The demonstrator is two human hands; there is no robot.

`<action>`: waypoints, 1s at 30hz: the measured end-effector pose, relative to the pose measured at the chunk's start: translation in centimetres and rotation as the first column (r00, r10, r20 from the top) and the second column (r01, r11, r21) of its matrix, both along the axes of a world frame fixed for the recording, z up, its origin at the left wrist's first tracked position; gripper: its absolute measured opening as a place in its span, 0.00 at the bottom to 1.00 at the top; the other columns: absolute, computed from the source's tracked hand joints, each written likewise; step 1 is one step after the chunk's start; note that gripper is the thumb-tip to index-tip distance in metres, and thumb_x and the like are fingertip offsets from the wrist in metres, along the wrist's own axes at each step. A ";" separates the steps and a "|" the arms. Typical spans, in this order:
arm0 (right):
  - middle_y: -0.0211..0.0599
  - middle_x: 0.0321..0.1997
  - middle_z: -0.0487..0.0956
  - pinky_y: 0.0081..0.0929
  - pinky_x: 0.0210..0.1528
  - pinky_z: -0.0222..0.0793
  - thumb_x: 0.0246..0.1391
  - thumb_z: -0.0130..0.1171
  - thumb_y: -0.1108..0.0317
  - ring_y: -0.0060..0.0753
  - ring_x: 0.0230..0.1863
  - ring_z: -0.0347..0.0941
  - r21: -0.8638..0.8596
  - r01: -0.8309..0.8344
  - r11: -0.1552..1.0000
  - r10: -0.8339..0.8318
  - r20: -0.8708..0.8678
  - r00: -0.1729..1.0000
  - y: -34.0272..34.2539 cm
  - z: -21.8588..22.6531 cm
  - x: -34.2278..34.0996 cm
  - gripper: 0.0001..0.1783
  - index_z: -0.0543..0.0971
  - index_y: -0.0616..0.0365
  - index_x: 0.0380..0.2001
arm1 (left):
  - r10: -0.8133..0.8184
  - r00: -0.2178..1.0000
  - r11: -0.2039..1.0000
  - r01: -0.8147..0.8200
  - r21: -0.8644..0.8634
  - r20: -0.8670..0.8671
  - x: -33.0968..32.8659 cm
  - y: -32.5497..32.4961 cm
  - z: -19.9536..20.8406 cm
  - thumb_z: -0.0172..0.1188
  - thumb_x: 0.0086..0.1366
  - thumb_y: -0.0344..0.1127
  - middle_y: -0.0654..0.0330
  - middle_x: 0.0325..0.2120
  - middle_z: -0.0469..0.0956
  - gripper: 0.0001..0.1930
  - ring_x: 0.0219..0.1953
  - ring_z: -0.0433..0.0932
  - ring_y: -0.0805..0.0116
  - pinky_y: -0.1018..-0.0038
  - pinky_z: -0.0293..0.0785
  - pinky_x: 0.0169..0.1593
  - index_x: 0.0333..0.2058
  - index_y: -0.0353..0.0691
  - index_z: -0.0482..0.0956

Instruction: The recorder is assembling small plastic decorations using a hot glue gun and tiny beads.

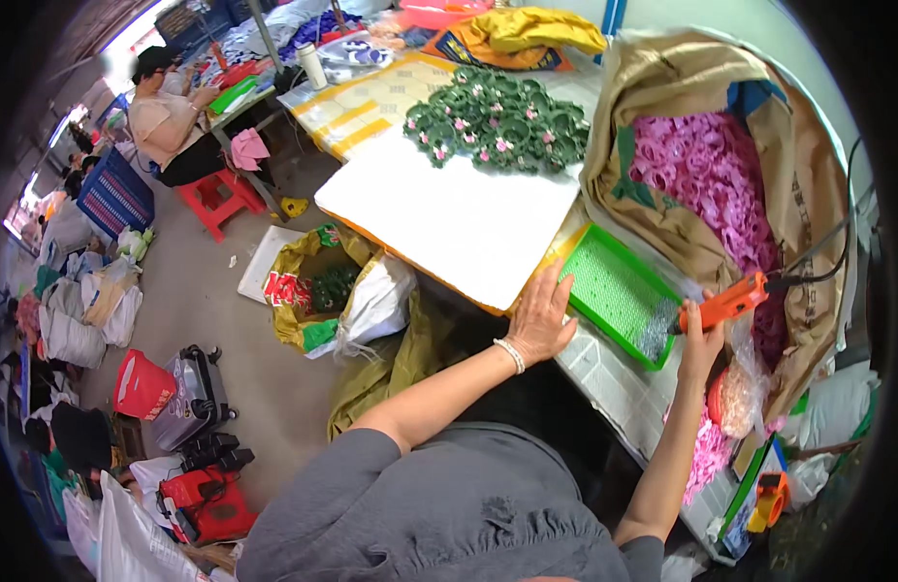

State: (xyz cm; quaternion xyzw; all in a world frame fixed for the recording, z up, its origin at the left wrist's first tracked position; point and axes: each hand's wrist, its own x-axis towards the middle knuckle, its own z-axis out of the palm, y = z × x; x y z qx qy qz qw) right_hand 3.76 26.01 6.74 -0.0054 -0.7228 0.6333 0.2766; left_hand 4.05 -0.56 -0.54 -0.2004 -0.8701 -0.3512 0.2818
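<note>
My right hand [699, 341] is wrapped round an orange hot glue gun [728, 302], whose cable runs off to the right. Its front end is over the near right corner of a shallow green plastic tray [604, 274], where a greyish clump lies. My left hand [543, 318] rests with its fingers stretched out between the tray and the white board [449, 228], near the board's corner. It holds nothing. On the far part of the board lies a pile of artificial green leaves with small pink flowers [497, 121].
A large brown sack of pink petals [696, 170] stands right of the tray. A clear bag [737, 393] and loose pink petals [706, 456] lie nearer me. Below the table's left edge sits an open yellow sack [299, 301]. A person [163, 121] sits on a red stool far left.
</note>
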 end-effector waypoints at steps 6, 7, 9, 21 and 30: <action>0.30 0.38 0.77 0.19 0.43 0.68 0.57 0.61 0.66 0.20 0.37 0.72 0.017 0.014 1.000 -0.016 0.086 0.996 2.7 -3.5 0.4 0.19 0.73 0.66 0.48 | -0.014 1.000 1.000 0.014 0.020 0.004 0.5 0.0 0.4 0.64 0.50 0.33 0.42 0.62 0.55 0.36 0.61 0.60 0.41 0.57 0.61 0.63 0.58 0.34 0.60; 0.29 0.35 0.77 0.18 0.41 0.68 0.57 0.61 0.67 0.19 0.36 0.73 0.026 0.042 0.999 -0.045 0.085 0.995 2.3 -3.4 0.7 0.16 0.74 0.64 0.46 | -0.004 1.000 1.000 0.004 0.015 0.018 0.8 -0.1 0.4 0.64 0.50 0.33 0.42 0.62 0.56 0.36 0.61 0.60 0.41 0.57 0.61 0.63 0.58 0.34 0.60; 0.29 0.35 0.77 0.17 0.39 0.68 0.58 0.61 0.67 0.18 0.35 0.73 0.000 0.042 0.999 -0.042 0.067 0.997 2.3 -3.3 0.6 0.16 0.74 0.64 0.45 | -0.011 0.999 1.000 0.011 0.006 0.041 0.8 -0.4 0.4 0.63 0.51 0.33 0.41 0.62 0.54 0.35 0.62 0.59 0.42 0.57 0.59 0.64 0.57 0.33 0.61; 0.34 0.49 0.75 0.22 0.51 0.68 0.54 0.64 0.70 0.24 0.47 0.73 -0.016 -0.006 1.000 0.008 0.114 0.993 4.1 -5.0 1.7 0.31 0.65 0.64 0.58 | 0.037 0.998 0.994 -0.041 -0.100 -0.050 -0.5 0.2 -0.1 0.63 0.47 0.37 0.39 0.59 0.61 0.33 0.59 0.62 0.41 0.54 0.59 0.63 0.53 0.30 0.67; 0.44 0.46 0.80 0.31 0.45 0.74 0.51 0.64 0.64 0.34 0.46 0.77 0.446 0.209 0.870 -0.310 0.165 0.936 1.9 -3.2 7.3 0.21 0.76 0.62 0.46 | 0.048 0.997 0.991 -0.055 -0.121 -0.056 -0.7 0.5 -0.5 0.66 0.48 0.37 0.41 0.60 0.59 0.35 0.58 0.63 0.43 0.56 0.62 0.59 0.56 0.34 0.64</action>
